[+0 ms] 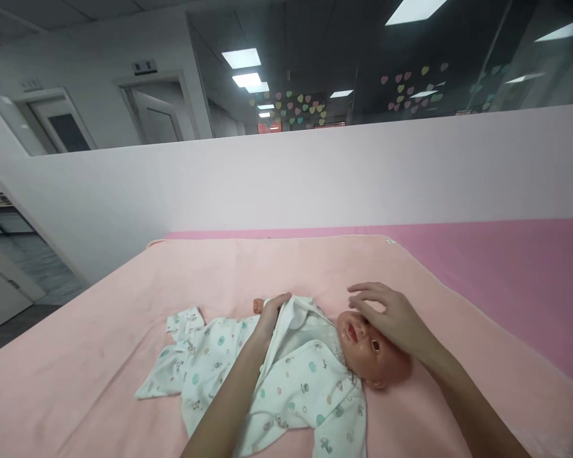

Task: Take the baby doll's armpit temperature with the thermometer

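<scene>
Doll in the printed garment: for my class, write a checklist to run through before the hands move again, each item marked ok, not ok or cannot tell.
1. Doll lying face up on the peach sheet: ok.
2. Left hand holding the garment by its front flap: ok.
3. Garment front lying closed: not ok, the flap is lifted.
4. Right hand clear of the head: cannot tell; they overlap in this view.
5. Doll's far hand uncovered: ok.
6. End of the near sleeve free: cannot tell; it runs off the picture.
</scene>
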Available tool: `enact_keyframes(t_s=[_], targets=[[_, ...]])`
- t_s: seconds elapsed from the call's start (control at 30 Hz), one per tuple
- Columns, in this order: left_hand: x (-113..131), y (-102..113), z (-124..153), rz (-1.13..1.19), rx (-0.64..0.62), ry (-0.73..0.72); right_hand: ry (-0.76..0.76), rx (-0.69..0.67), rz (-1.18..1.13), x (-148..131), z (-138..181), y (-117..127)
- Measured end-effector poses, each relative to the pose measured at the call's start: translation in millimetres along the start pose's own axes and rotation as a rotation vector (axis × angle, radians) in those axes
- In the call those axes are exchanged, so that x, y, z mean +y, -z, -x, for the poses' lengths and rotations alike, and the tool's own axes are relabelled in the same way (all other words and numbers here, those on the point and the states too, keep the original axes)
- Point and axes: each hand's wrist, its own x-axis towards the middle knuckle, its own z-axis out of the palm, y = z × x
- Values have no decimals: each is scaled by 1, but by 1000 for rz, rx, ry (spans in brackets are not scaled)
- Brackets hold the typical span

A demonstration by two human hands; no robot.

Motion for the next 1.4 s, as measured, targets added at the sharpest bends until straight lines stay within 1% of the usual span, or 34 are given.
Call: enact_keyframes(t_s=[0.03, 0.1, 0.13, 0.17, 0.23, 0.3, 0.37, 0.43, 0.5, 0.53, 0.6, 0.63, 0.67, 0.7, 0.73, 0.77, 0.8, 0.83, 0.87, 0.9, 0.97, 1.03, 1.13, 1.23, 1.4], targets=[[-1, 2, -3, 39, 14, 44, 89, -99, 100, -14, -2, -9], [-3, 6, -7, 92, -22, 129, 244, -280, 324, -33, -6, -30], [-3, 7, -8, 125, -41, 168, 288, -347, 442, -38, -9, -42], [-3, 8, -9, 148, -52, 195, 304, -386, 559, -39, -13, -54], [-4, 9, -10, 148, -39, 198, 293, -404, 758, -35, -21, -73], [-6, 10, -11, 103, 1, 150, 281, -386, 896, -28, -26, -87], [-8, 11, -11, 52, 36, 85, 296, -374, 973, -23, -28, -94], [-9, 11, -12, 8, 57, 31, 306, -345, 997, -24, -24, -92], [-10, 12, -13, -22, 59, -2, 310, -279, 924, -31, -16, -81], [-9, 11, -13, -37, 61, -21, 297, -215, 832, -36, -11, -71], [-9, 9, -12, -70, 70, -74, 240, -44, 605, -46, 2, -45], [-8, 7, -10, -84, 72, -102, 186, 77, 478, -50, 9, -31], [-8, 5, -6, -90, 75, -128, 135, 174, 408, -53, 16, -17], [-8, 1, -2, -111, 51, -159, 68, 286, 307, -56, 23, -5], [-8, -3, 4, -156, -3, -196, 7, 366, 211, -59, 29, 4], [-9, -7, 11, -218, -81, -237, -41, 408, 115, -61, 33, 11], [-8, -11, 17, -368, -241, -306, -76, 421, 14, -63, 37, 15], [-8, -14, 23, -518, -367, -369, -91, 404, -68, -65, 39, 17], [-7, -17, 28, -638, -434, -423, -87, 364, -117, -67, 40, 17], [-5, -20, 33, -740, -474, -470, -80, 323, -151, -70, 41, 15], [-1, -21, 37, -849, -477, -519, -68, 276, -200, -74, 40, 11], [2, -21, 37, -884, -476, -524, -67, 248, -242, -78, 40, 6], [3, -19, 36, -868, -488, -494, -66, 260, -286, -83, 41, 2], [0, -17, 34, -825, -492, -461, -53, 272, -278, -86, 42, -1], [-4, -16, 33, -766, -493, -458, -41, 220, -242, -85, 43, -4]])
